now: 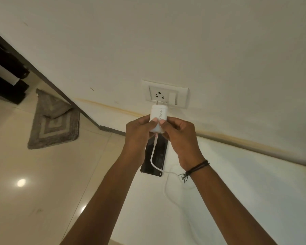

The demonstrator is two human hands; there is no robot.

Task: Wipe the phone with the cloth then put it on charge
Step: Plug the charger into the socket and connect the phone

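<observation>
Cream painted wall (pixel 219 41) over glossy pale floor tiles (pixel 16 156); grey patterned floor mat (pixel 55 124) at far left. Left hand (pixel 138 133) and right hand (pixel 180 137) both pinch the white rectangular plastic charger adapter (pixel 158 114), thumbs on its face. Adapter's long axis points straight at the white wall socket plate (pixel 166 93) just beyond it; prongs sit just short of the holes (not seated, by my reading). Black slab phone (pixel 157 156) lies flat on the white ledge (pixel 237 191) beneath the hands, thin white cable (pixel 152 156) running to its near end. Both hands equally near; likely next: push prongs home.
</observation>
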